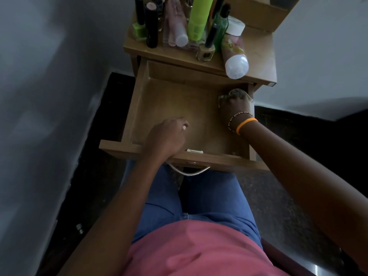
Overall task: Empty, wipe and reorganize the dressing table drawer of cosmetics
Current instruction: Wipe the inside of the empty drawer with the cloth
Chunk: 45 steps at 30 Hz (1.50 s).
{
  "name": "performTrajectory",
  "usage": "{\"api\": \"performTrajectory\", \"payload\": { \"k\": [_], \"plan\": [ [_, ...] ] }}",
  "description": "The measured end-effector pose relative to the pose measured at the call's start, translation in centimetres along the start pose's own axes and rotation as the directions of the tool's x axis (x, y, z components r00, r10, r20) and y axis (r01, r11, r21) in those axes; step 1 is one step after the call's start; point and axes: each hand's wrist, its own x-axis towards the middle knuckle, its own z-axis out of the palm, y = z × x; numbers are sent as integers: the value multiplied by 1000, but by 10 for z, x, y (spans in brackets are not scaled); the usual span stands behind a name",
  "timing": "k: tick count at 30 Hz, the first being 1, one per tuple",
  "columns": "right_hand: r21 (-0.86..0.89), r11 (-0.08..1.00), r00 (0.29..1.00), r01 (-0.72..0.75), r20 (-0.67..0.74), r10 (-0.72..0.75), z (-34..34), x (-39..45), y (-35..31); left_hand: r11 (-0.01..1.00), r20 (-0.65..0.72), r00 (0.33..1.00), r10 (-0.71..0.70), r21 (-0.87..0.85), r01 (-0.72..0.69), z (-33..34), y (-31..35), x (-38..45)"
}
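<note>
The wooden drawer [139, 108] is pulled out over my lap, and its floor is bare. My right hand [234, 107] grips a crumpled greyish cloth [238, 94] in the drawer's far right corner. My left hand [167, 136] hovers with loosely curled fingers over the drawer's near left part and holds nothing. The cosmetics stand crowded on the table top [256, 56]: a lime green tube [199, 18], a pink tube [176, 24], a black tube [152, 24], a green nail polish [140, 26], and a large pale tube with a white cap [235, 56] lying near the edge.
A metal handle [187, 172] hangs from the drawer front above my blue jeans. A small lock plate [195, 151] sits inside the front wall. Grey walls close in on both sides, with dark floor below. A cardboard box [258, 10] stands behind the cosmetics.
</note>
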Motion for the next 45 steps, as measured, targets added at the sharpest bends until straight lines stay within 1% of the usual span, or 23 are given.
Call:
{"api": "performTrajectory", "payload": {
  "k": [3,5,8,10,11,13,16,18,19,22,23,24,28,29,31,34,36,38,40,41,42,43,45],
  "plan": [
    [-99,988,978,119,183,-100,-10,-21,-2,1000,27,1000,-1,-12,1,0,-1,0],
    [-82,972,931,221,313,-186,-20,-34,-4,1000,37,999,-4,-12,5,0,-2,1],
    [21,946,823,324,486,-293,-33,-48,-7,1000,44,999,-13,-6,14,0,0,2],
    [75,931,741,357,584,-332,-36,-53,-9,1000,37,999,-10,-5,10,0,0,1],
    [90,926,714,366,611,-341,-37,-55,-10,1000,38,999,-6,-4,6,1,-1,2],
    [100,917,691,385,628,-359,-38,-58,-10,1000,50,999,-1,-2,1,1,-2,1],
    [220,911,638,350,656,-404,-40,-49,-1,1000,50,999,-4,-4,4,2,-1,0],
    [371,888,626,273,632,-456,-46,-41,14,1000,43,999,-6,-8,7,1,-1,-1],
    [452,856,634,250,592,-498,-46,-36,23,1000,42,999,-6,-12,7,1,-1,-1],
    [599,768,700,226,449,-556,-43,-28,39,1000,38,999,5,-29,-3,0,-1,1],
    [611,761,714,220,430,-553,-42,-28,37,999,40,999,9,-38,-7,1,-1,3],
    [607,763,712,221,434,-552,-40,-30,33,999,45,999,14,-47,-12,2,-2,4],
    [485,835,635,260,565,-526,-26,-44,10,998,64,998,24,-59,-20,6,-6,7],
    [477,833,620,280,572,-537,-25,-46,8,998,62,998,26,-59,-22,6,-6,7],
    [525,803,611,281,547,-571,-26,-45,6,998,45,999,30,-54,-28,6,-4,7],
    [623,726,604,290,469,-644,-30,-37,-2,997,-32,998,58,-55,-60,6,-3,7],
    [663,672,606,330,397,-690,-36,-33,-14,994,-131,988,82,-67,-91,7,-4,7],
    [739,580,644,344,263,-718,-45,-33,-33,988,-235,968,82,-109,-110,6,-5,6],
    [842,445,698,306,119,-706,-49,-34,-57,965,-323,946,18,-243,-101,1,-4,3],
    [881,384,718,277,76,-692,-48,-35,-69,947,-360,933,-26,-307,-92,-4,-5,2],
    [900,347,725,263,53,-687,-48,-36,-78,938,-393,917,-64,-337,-78,-9,-7,0],
    [901,338,723,270,42,-689,-46,-36,-83,941,-419,903,-95,-334,-56,-14,-11,-2],
    [879,356,689,316,45,-723,-44,-34,-77,950,-459,878,-135,-313,-18,-23,-22,-7]
  ]
}}
